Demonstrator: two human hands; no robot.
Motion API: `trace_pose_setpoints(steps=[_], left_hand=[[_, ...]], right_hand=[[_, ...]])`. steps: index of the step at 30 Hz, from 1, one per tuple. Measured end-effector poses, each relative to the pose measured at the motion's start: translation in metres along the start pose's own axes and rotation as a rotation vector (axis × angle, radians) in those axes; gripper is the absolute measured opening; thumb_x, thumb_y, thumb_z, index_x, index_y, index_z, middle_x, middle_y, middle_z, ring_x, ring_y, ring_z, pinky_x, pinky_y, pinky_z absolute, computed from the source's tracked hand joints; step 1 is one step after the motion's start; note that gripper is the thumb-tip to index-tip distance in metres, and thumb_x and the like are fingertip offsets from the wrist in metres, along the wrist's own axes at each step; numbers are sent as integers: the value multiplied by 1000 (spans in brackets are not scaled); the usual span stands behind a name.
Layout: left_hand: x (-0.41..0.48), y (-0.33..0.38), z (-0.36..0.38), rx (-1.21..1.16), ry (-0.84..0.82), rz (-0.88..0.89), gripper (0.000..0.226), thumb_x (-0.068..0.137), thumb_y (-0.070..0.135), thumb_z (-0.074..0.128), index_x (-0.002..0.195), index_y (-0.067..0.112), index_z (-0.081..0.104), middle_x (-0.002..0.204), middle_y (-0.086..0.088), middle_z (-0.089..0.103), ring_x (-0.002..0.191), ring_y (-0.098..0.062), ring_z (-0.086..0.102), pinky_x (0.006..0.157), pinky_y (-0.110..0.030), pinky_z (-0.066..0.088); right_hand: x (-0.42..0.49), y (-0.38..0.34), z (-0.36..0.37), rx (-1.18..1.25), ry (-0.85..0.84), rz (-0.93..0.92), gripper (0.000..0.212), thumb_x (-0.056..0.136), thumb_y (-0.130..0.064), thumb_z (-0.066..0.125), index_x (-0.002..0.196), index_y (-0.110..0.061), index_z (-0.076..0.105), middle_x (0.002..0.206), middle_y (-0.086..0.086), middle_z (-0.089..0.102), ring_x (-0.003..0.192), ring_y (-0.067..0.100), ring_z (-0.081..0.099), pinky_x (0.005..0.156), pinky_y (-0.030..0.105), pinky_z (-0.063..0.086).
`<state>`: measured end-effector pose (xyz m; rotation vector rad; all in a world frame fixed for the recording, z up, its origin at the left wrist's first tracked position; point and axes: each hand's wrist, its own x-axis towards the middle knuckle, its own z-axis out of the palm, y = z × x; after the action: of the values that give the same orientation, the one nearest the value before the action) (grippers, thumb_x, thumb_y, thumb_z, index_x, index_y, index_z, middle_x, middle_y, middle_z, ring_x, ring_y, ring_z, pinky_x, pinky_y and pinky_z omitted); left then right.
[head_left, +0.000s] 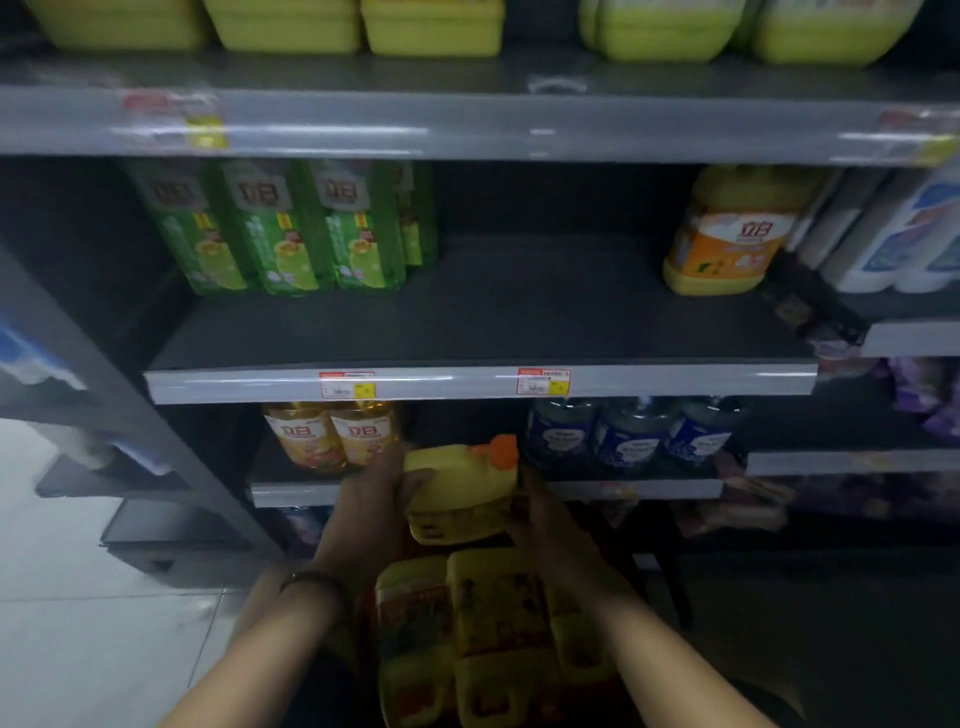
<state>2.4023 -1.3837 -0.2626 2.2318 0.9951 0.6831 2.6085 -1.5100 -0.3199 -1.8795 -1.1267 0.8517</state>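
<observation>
Yellow jug (460, 486) with orange cap held between both hands, left hand (371, 493) fingers curled round its left side, right hand (530, 512) fingers gripping its lower right edge, more jugs (493, 603) below the wrists.

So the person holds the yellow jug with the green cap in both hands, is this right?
Not quite. The cap is orange, not green, as the head view shows. The left hand and the right hand do hold the yellow jug.
</observation>
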Motion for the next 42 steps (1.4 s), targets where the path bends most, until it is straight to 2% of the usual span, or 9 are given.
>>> trace_pose_setpoints(steps=[9, 15, 18, 21, 24, 28, 32, 38, 42], left_hand=[[5, 70, -104, -43, 153, 35, 26, 95, 60, 53, 113, 41, 58, 88, 15, 71, 83, -7, 68, 66, -30, 47], [5, 121, -169, -233, 328, 182, 32, 95, 47, 65, 125, 35, 63, 104, 16, 74, 96, -4, 72, 72, -23, 59], [6, 129, -187, -445, 183, 170, 63, 90, 34, 77, 146, 36, 46, 126, 19, 69, 117, -2, 68, 89, -22, 60], [0, 126, -194, -604, 102, 115, 74, 79, 32, 88, 140, 43, 47, 128, 15, 70, 118, -10, 70, 87, -27, 61], [4, 132, -213, -699, 225, 124, 69, 71, 45, 94, 129, 49, 57, 123, 5, 75, 111, -15, 74, 82, -29, 63], [24, 146, -260, -753, 331, 179, 68, 73, 41, 92, 133, 39, 60, 121, 0, 77, 109, -19, 76, 85, -36, 64], [51, 156, -319, -706, 372, 228, 51, 87, 17, 77, 134, 29, 59, 117, 3, 79, 105, -16, 77, 78, -25, 63], [124, 134, -387, -641, 413, 142, 66, 79, 38, 84, 137, 29, 54, 121, 4, 77, 111, -18, 75, 93, -44, 62], [168, 112, -410, -676, 379, 108, 66, 79, 30, 86, 136, 29, 54, 119, 0, 78, 107, -22, 77, 89, -46, 64]], right_hand=[[-19, -102, -39, 104, -68, -190, 79, 92, -41, 80, 156, -44, 33, 143, -28, 56, 126, -20, 52, 96, 7, 47], [-27, -177, -54, 242, 23, -221, 65, 89, -19, 86, 135, -45, 49, 125, -19, 73, 114, -6, 67, 97, 24, 58], [-34, -224, -65, 315, 61, -261, 61, 85, -14, 88, 134, -33, 57, 118, -14, 78, 110, 7, 74, 90, 33, 63], [-46, -277, -76, 301, 34, -333, 57, 83, -19, 91, 130, -31, 61, 117, -11, 79, 109, 11, 76, 93, 42, 64], [-51, -324, -82, 314, 12, -404, 51, 84, -20, 89, 127, -28, 63, 116, -9, 79, 109, 13, 76, 92, 47, 65], [-43, -386, -83, 282, 31, -504, 51, 83, -32, 90, 126, -33, 64, 117, -11, 78, 109, 12, 75, 94, 47, 64], [-22, -453, -92, 162, -58, -544, 53, 86, -43, 86, 130, -45, 57, 125, -20, 73, 118, 7, 70, 103, 46, 59], [42, -528, -81, 154, -14, -512, 35, 92, -33, 82, 118, -32, 60, 118, -8, 74, 115, 18, 71, 106, 49, 57], [100, -548, -58, 136, 54, -547, 50, 92, -36, 82, 135, -31, 57, 130, -6, 71, 122, 22, 68, 108, 51, 56]])
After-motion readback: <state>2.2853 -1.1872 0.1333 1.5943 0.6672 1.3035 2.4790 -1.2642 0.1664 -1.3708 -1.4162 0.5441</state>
